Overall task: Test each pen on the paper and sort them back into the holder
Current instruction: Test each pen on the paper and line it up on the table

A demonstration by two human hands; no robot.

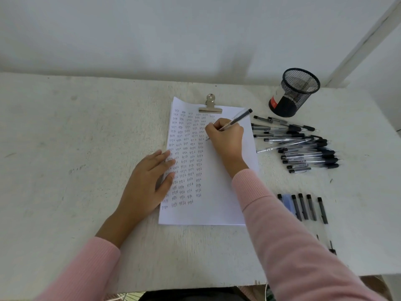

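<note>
White surface [76,148], scuffed and lightly marked, far edge against a pale wall [152,29]. One sheet of paper [217,203] lies at mid-surface, written over in columns, with a metal clip [210,105] on its far edge. A black mesh holder [293,94] stands upright toward the far right corner. A loose pile of pens [303,146] lies just right of the paper. A separate row of pens [308,207], blurred, lies nearer the front edge.
</note>
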